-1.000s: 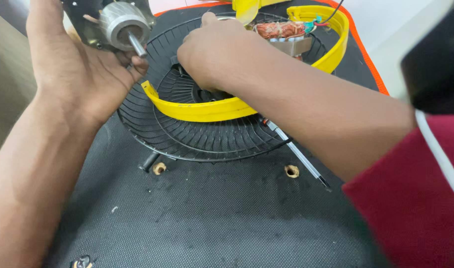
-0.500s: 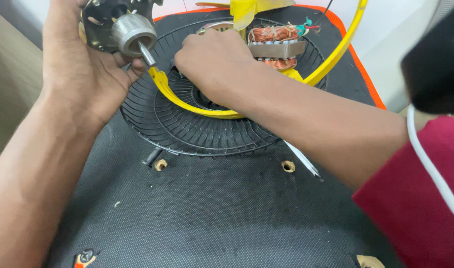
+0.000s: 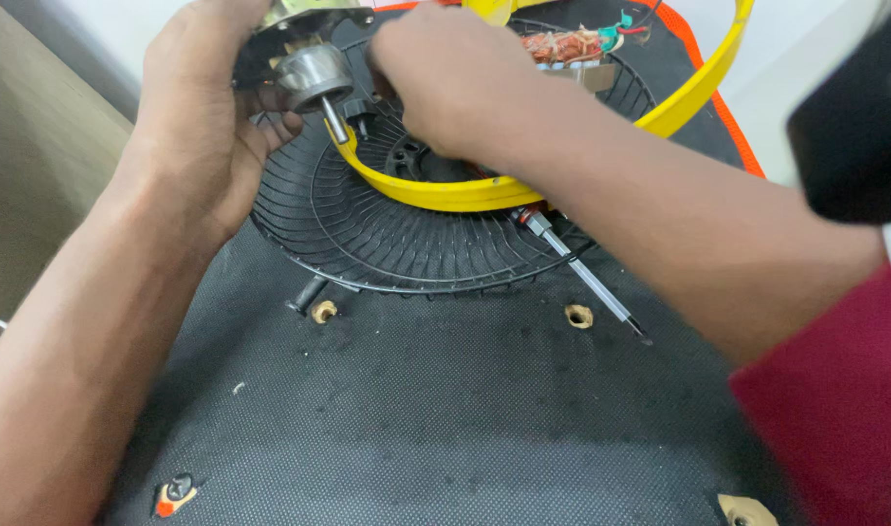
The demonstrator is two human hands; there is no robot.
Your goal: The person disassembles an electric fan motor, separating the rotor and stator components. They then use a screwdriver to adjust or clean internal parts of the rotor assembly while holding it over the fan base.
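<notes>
Head view, read from the near edge outward. Nearest lies a black textured mat [image 3: 436, 429] with an orange border; a small orange-and-black piece [image 3: 176, 492] and a tan piece [image 3: 744, 508] sit at its near edge, the latter cut off by the frame. Farther on, two small brass nuts [image 3: 323, 311] [image 3: 579, 316] rest on the mat just beside a black wire fan guard [image 3: 407, 244]. A screwdriver [image 3: 582, 278] lies across the guard's rim, its handle end hidden under the right forearm. A yellow ring [image 3: 445, 192] rests over the guard, its far arc leaving the frame at the top. The left hand [image 3: 197, 136] is curled around a fan motor [image 3: 304, 58], whose steel shaft [image 3: 334, 119] points down toward the guard; the motor's upper part is cut off. The right hand [image 3: 455, 83] is bent over, fingers reaching to the motor beside the shaft; the fingertips are hidden, so whether they pinch anything cannot be told. Beyond it, a copper winding [image 3: 562, 44] with coloured wires is partly visible. A dark blurred object [image 3: 854, 127] blocks the right edge.
</notes>
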